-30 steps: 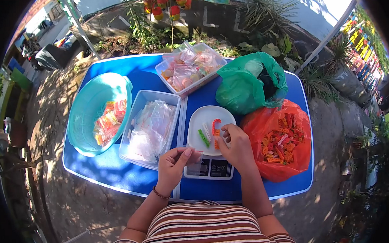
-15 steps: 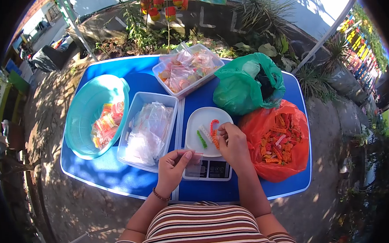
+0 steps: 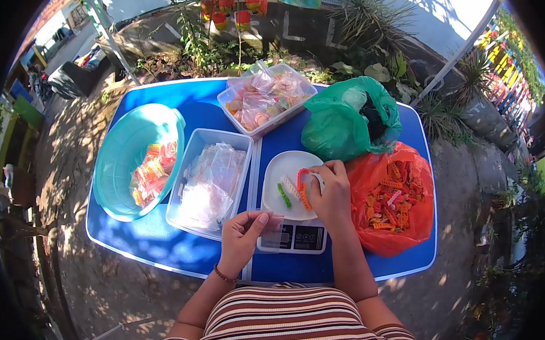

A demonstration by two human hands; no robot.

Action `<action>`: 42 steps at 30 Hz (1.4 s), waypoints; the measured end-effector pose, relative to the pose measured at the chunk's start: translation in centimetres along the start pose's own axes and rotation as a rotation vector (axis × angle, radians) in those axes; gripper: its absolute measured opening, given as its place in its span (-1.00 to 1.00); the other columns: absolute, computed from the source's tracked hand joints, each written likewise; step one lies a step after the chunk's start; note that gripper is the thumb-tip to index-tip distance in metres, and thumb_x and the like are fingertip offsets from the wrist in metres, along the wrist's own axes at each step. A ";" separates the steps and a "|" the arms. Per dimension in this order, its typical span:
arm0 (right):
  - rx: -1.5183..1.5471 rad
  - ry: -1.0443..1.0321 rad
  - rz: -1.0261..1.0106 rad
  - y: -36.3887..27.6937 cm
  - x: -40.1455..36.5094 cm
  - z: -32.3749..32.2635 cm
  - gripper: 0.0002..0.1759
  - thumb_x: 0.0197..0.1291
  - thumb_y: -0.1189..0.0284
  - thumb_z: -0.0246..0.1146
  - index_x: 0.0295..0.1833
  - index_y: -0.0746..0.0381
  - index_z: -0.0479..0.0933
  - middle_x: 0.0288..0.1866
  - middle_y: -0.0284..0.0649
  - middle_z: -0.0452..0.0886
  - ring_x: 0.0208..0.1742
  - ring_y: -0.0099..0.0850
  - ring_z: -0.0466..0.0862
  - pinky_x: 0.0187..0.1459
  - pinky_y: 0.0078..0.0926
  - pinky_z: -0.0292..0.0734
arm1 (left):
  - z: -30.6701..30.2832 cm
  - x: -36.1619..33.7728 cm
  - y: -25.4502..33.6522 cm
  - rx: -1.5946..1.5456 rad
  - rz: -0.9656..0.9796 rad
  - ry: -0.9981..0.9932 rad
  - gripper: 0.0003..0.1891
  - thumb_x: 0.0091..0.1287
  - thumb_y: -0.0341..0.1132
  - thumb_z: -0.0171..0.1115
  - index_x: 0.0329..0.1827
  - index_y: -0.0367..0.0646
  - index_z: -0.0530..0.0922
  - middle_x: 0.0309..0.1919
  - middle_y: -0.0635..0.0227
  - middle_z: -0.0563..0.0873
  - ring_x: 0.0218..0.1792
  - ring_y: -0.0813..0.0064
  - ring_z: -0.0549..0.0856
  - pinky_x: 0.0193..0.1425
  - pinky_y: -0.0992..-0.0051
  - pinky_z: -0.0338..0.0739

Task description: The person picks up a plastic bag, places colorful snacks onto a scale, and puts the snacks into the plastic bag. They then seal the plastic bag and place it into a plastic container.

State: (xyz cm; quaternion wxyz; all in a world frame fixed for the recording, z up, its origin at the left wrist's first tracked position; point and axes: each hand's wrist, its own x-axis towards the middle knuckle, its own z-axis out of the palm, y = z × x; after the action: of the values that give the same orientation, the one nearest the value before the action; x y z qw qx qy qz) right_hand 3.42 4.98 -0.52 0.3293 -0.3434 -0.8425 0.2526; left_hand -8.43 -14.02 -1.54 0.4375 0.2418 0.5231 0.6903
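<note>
My left hand (image 3: 242, 235) pinches a small clear plastic bag (image 3: 269, 238) in front of the scale. Above the white plate (image 3: 278, 211) on the digital scale (image 3: 309, 239), my right hand (image 3: 331, 189) has its fingers closed at the red curled piece (image 3: 301, 176); whether it grips that piece is hard to tell. A green piece (image 3: 284, 195), a white piece (image 3: 290, 186) and an orange piece (image 3: 305, 196) lie on the plate. The red bag (image 3: 379, 241) to the right holds many crinkled orange, red and white pieces.
A teal basket (image 3: 111, 159) with filled packets stands at the left. Beside it, a white tub (image 3: 175, 204) holds clear bags. Another tub (image 3: 267, 129) with filled packets is at the back, left of a green bag (image 3: 334, 128). Plants stand behind the blue table (image 3: 154, 251).
My right hand has moved slightly up and right over the plate. The red curled piece shows a little differently beside its fingers. My left hand keeps its pinch on the clear bag.
</note>
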 end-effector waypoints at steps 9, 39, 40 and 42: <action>-0.188 -0.063 -0.080 -0.4 0.0 0.6 -0.86 0.08 0.48 0.45 -0.25 0.30 0.71 0.00 -0.11 0.55 0.02 -0.11 0.61 -0.02 -0.25 0.63 | 0.3 0.2 -0.4 0.004 0.022 -0.010 -0.73 0.61 -0.34 0.17 0.08 -0.42 0.66 -0.11 0.02 0.84 -0.10 0.31 0.86 0.12 0.32 0.77; -0.523 0.251 0.248 5.8 -5.7 -15.1 -0.88 0.19 0.48 0.39 -0.19 0.28 0.68 -0.08 -0.02 0.66 0.02 -0.04 0.63 0.07 -0.10 0.57 | 12.9 3.9 -2.2 -0.066 -0.089 -0.518 -0.72 0.60 -0.35 0.18 0.19 -0.39 0.63 0.06 0.05 0.80 0.05 0.32 0.82 0.23 0.36 0.71; -0.568 0.195 0.229 6.9 -4.6 -14.7 -0.87 0.18 0.47 0.40 -0.18 0.27 0.69 -0.07 -0.03 0.66 0.03 -0.04 0.63 0.08 -0.08 0.57 | 12.7 3.9 -2.2 -0.060 -0.076 -0.513 -0.72 0.60 -0.35 0.18 0.20 -0.39 0.63 0.06 0.06 0.80 0.05 0.33 0.82 0.23 0.36 0.71; -0.669 0.102 0.238 8.6 -2.9 -13.3 -0.85 0.17 0.44 0.39 -0.15 0.23 0.71 -0.04 -0.05 0.66 0.06 -0.03 0.63 0.12 -0.06 0.56 | 12.2 4.0 -2.3 -0.048 -0.046 -0.499 -0.72 0.60 -0.35 0.18 0.20 -0.38 0.63 0.06 0.07 0.80 0.05 0.33 0.83 0.23 0.37 0.71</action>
State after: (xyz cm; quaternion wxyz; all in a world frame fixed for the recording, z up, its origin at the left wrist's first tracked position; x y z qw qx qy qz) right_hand 18.26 10.93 1.53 0.2086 -0.5401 -0.8151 -0.0178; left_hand -0.01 -4.20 -0.09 0.5743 0.3822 0.3878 0.6113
